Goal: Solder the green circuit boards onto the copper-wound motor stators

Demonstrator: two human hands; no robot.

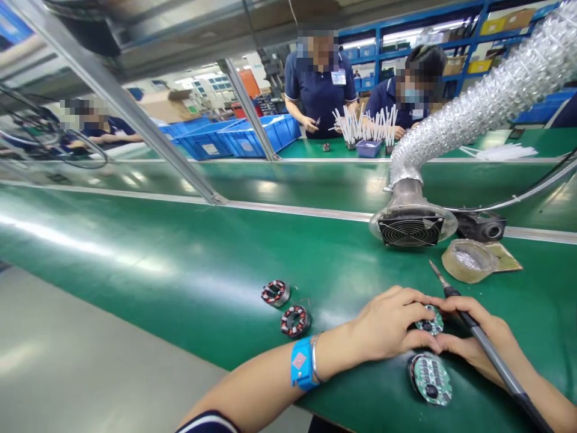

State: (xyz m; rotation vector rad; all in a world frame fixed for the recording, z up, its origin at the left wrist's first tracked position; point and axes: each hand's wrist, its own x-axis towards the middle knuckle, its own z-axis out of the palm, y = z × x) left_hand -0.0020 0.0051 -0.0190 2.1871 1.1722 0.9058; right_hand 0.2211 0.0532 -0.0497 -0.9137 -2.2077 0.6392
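Observation:
A round green circuit board (431, 322) is pinched in my left hand (391, 322), whose fingers cover part of it. My right hand (501, 338) has its fingertips at the board's other edge, with a soldering iron (489, 352) lying across that hand. The iron's bare tip points up and to the left, away from the board. Just below my hands rests a second round circuit board (431, 377), seated on a dark ring-shaped base. To the left of my hands lie two motor stators (296, 321) with copper windings.
A fume extractor fan (411, 231) on a silver flexible duct (478, 102) stands behind my hands. Beside it are a round tub (469, 261) and a dark iron holder (482, 227). Blue bins (243, 138) and co-workers are across the bench. A metal post (135, 114) slants at left.

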